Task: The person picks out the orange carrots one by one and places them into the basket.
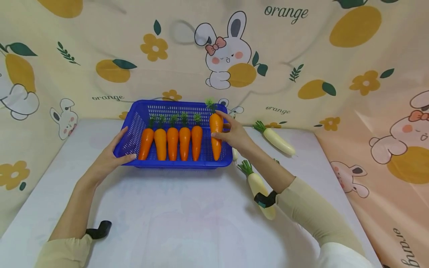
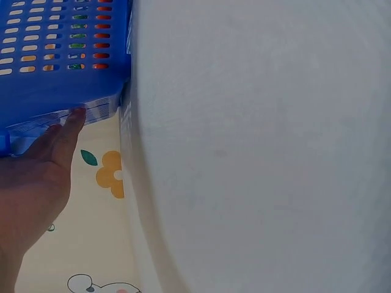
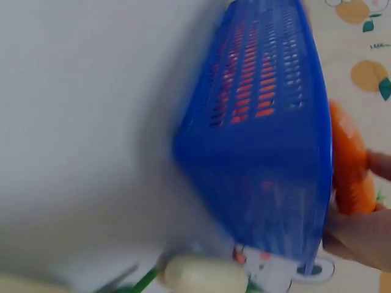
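Observation:
A blue plastic basket (image 1: 181,165), tilted toward the head camera, holds a row of several orange carrots (image 1: 172,143) with green tops. My left hand (image 1: 107,160) grips its left end, thumb at the front rim and fingers along the outer side. In the left wrist view those fingers (image 2: 64,137) lie against the basket wall (image 2: 61,91). Over the basket's right end, my right hand (image 1: 235,134) holds another carrot (image 1: 215,121) between thumb and fingers, green top upward. The right wrist view shows this carrot (image 3: 349,152) just past the basket's rim (image 3: 327,159).
One white radish (image 1: 276,140) with green leaves lies at the table's back right. A second radish (image 1: 256,183) lies nearer, partly behind my right wrist camera (image 1: 265,200). Another pale radish (image 1: 235,154) peeks out beside the basket. Printed cloth (image 1: 187,74) hangs behind the white table (image 1: 167,216).

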`<state>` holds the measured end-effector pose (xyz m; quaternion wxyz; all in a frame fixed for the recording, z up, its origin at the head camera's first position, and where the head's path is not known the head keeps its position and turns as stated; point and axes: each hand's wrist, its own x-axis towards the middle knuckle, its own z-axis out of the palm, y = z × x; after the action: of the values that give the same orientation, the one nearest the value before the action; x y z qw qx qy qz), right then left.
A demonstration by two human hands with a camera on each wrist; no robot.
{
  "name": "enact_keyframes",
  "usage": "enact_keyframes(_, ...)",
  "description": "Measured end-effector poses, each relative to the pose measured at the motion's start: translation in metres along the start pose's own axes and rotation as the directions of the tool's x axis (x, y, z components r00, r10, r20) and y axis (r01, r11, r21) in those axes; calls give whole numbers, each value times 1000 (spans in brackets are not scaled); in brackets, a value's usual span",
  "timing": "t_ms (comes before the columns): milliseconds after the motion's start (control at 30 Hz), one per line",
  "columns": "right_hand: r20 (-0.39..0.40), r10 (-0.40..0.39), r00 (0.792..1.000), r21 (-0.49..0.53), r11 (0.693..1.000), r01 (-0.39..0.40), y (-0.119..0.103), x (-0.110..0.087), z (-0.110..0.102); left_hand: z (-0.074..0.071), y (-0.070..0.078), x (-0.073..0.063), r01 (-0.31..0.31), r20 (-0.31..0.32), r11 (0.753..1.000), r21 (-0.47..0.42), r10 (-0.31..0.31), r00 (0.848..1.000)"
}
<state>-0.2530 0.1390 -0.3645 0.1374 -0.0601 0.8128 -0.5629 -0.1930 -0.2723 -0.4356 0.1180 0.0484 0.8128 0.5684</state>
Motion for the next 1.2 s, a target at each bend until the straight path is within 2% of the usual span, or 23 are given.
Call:
enact_keyframes(167, 1, 35, 999, 136, 990, -35, -5, 17, 20, -1, 1, 1, -6, 1, 1000, 4, 6, 1000)
enact_keyframes(267, 3, 77, 997, 225, 971, -76, -2, 29, 32, 0, 1, 1, -6, 5, 1000, -3, 6, 1000)
enact_keyframes(433, -18, 155, 988, 311, 940, -142, 4, 49, 45, 0, 2, -1, 0, -1, 1000, 6, 0, 1000)
enact_keyframes(533, -43, 208, 977, 314, 931, -184, 7, 58, 48, 0, 4, -1, 0, 4, 1000, 5, 0, 1000)
enact_keyframes(633, -55, 245, 968, 270, 937, -222, 8, 61, 49, -1, 4, -1, -6, 6, 1000, -1, 6, 1000)
enact_keyframes(800, -31, 257, 966, 162, 955, -249, 6, 60, 50, -1, 4, 0, -18, -10, 1000, -4, 18, 1000)
enact_keyframes(933, -27, 273, 962, 111, 957, -269, 5, 57, 49, 1, 4, -1, -17, -11, 1000, -5, 17, 1000)
enact_keyframes(1067, -39, 256, 966, 134, 959, -249, 5, 52, 47, 3, 3, -2, -10, -16, 1000, 3, 10, 1000)
enact_keyframes(1200, -48, 211, 976, 221, 956, -195, 3, 47, 42, 2, 1, -3, -6, -24, 999, 37, 7, 1000)
